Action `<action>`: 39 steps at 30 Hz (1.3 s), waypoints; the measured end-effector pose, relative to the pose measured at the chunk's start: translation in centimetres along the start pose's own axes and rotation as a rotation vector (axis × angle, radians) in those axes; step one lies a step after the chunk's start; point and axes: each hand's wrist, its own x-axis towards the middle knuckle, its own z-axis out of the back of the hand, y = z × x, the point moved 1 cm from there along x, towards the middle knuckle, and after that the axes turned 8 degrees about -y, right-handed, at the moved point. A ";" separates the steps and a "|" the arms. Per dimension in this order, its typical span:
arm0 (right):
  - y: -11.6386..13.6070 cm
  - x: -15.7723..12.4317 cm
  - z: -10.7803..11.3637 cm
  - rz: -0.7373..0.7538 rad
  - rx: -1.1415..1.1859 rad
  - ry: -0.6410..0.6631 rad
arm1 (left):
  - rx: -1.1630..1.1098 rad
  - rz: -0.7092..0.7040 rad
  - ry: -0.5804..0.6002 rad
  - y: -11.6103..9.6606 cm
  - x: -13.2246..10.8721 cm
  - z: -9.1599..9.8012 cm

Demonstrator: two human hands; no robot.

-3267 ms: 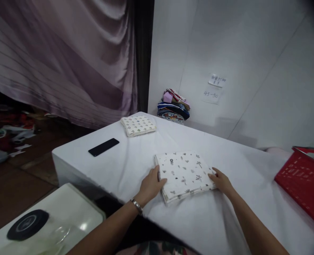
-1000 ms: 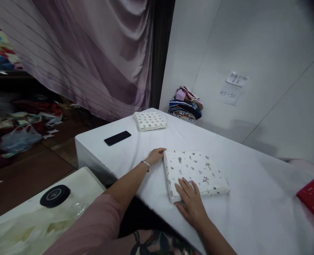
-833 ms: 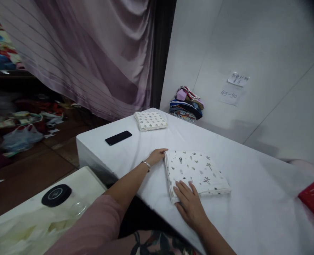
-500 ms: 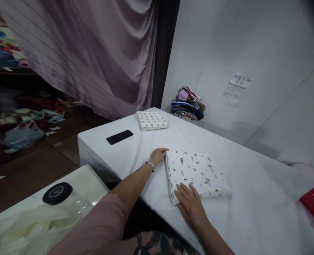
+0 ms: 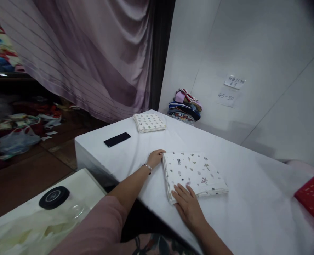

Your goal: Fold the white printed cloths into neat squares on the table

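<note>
"Right hand (image 5: 188, 205) moved along the palm-tree cloth (image 5: 195, 170)?"
"Yes, fingers (image 5: 182, 194) flat on its front left."
"Left to right?"
"On the counter (image 5: 255, 198): one phone (image 5: 117, 140), one other folded cloth (image 5: 149, 123), left hand (image 5: 155, 158) at palm-tree cloth's back corner, can't tell if gripping. Two wall notes (image 5: 226, 98), one reading 45-50."

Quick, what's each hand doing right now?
Left hand: at the far left corner of the folded cloth; grip can't be told.
Right hand: open, resting on that cloth's near left corner.

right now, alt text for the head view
Someone's left hand touches the far-left corner of a printed folded cloth on a white table, right hand on its near side. A phone and second folded cloth lie beyond.
</note>
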 end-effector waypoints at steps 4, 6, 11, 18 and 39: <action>0.0 0.0 0.0 -0.004 0.009 0.007 | 0.032 -0.058 0.032 -0.3 -0.2 0.4; 0.0 0.1 0.0 -0.006 0.018 -0.007 | 0.047 -0.104 0.040 -0.5 -0.5 0.8; 0.0 0.1 0.0 -0.005 0.023 -0.009 | 0.133 -0.325 0.042 -1.4 -2.0 1.9; -0.1 0.0 0.0 -0.011 0.032 -0.012 | 0.317 -0.680 0.075 -1.9 -3.1 2.6; -0.1 0.1 0.0 -0.020 0.036 -0.016 | 0.327 -0.779 0.195 -4.6 -6.5 3.1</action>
